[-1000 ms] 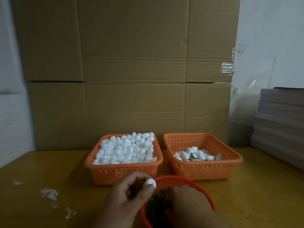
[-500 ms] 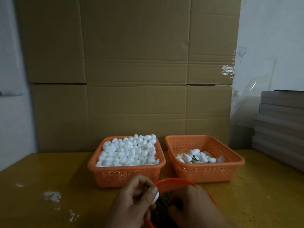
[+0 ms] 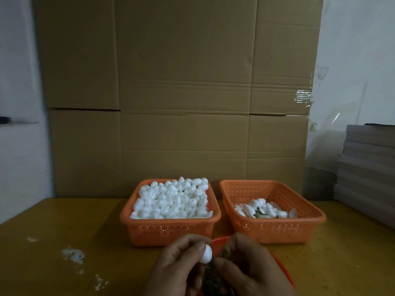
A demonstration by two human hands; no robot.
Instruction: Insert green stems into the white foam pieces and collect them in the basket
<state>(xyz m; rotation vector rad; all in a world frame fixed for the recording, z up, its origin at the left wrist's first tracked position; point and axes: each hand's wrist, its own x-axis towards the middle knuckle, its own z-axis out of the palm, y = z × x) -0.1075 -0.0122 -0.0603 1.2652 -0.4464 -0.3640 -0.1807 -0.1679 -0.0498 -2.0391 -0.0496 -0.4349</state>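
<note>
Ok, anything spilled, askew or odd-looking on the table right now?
Only the white crumbs and smears scattered on the yellow table, left of the full basket; they look like foam debris. Both orange baskets stand upright, and the left hand pinches one foam piece normally.

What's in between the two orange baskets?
Nothing sits there. In the head view, only a narrow bare strip of the yellow table shows between the full basket and the basket with finished pieces.
</note>
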